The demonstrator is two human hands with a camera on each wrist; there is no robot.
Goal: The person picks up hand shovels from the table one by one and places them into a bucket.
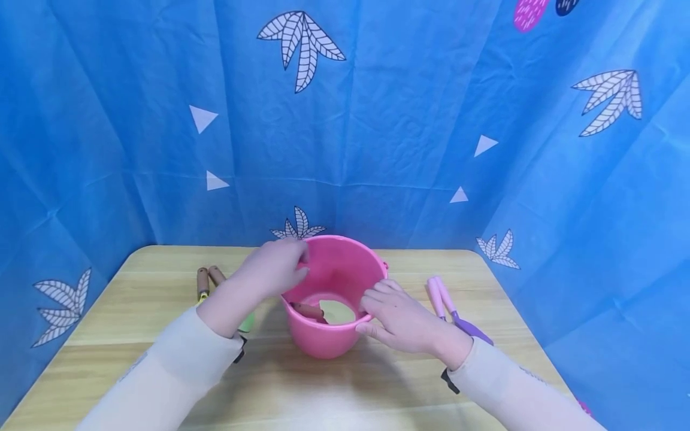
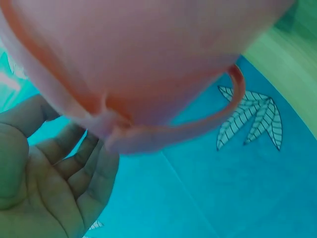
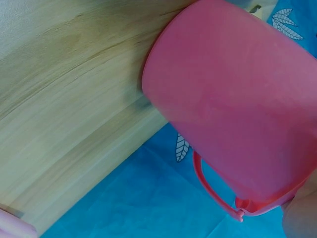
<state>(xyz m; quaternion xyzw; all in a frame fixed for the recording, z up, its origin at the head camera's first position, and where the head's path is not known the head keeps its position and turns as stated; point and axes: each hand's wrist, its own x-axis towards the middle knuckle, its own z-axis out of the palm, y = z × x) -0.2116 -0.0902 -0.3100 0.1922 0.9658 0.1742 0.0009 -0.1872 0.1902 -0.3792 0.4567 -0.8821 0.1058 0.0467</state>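
A pink bucket (image 1: 323, 338) stands upright on the wooden table. Inside it lies a tool with a brown handle (image 1: 307, 310), beside a pale green blade (image 1: 338, 312). My left hand (image 1: 277, 263) is at the bucket's left rim, its loosely bent fingers by the handle joint. In the left wrist view, the thumb and fingers stand apart and the rim hides some fingertips. On the front right rim my right hand (image 1: 399, 314) grips the bucket, fingers over the edge and thumb outside. The bucket's handle (image 3: 203, 173) hangs down at the far side.
Left of the bucket lie two brown-handled tools (image 1: 202, 281), partly hidden by my left arm. To the right are two pink-handled tools (image 1: 438, 296), one with a purple blade (image 1: 473, 329). A blue patterned cloth (image 1: 345, 131) hangs around the table (image 1: 318, 401).
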